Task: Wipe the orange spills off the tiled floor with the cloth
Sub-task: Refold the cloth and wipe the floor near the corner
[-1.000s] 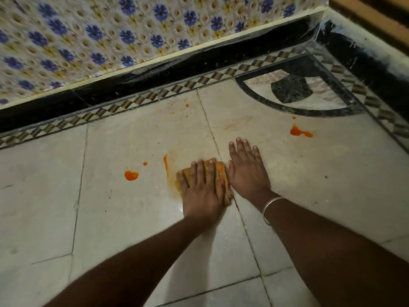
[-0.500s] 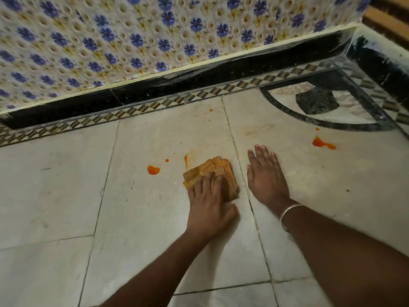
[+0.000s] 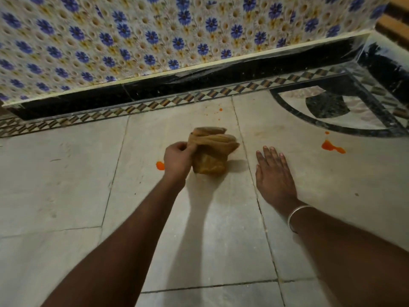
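My left hand (image 3: 177,159) grips the left edge of a folded orange-brown cloth (image 3: 210,151) and has it lifted off the pale tiled floor (image 3: 66,185), its shadow below. An orange spill (image 3: 160,165) lies on the tile just left of that hand. A larger orange spill (image 3: 332,147) sits to the far right, near the dark curved inlay. Tiny orange drops (image 3: 219,109) dot the floor near the wall border. My right hand (image 3: 273,173) rests flat on the floor to the right of the cloth, fingers straight, a metal bangle on the wrist.
A wall with blue-flower tiles (image 3: 155,36) and a black skirting (image 3: 177,85) runs along the back. A patterned border strip (image 3: 132,109) edges the floor. A dark curved marble inlay (image 3: 327,107) fills the right corner.
My left hand went from pressing flat on the cloth to gripping its edge and lifting it. The orange streak beside the cloth is gone. My right hand has stayed flat.
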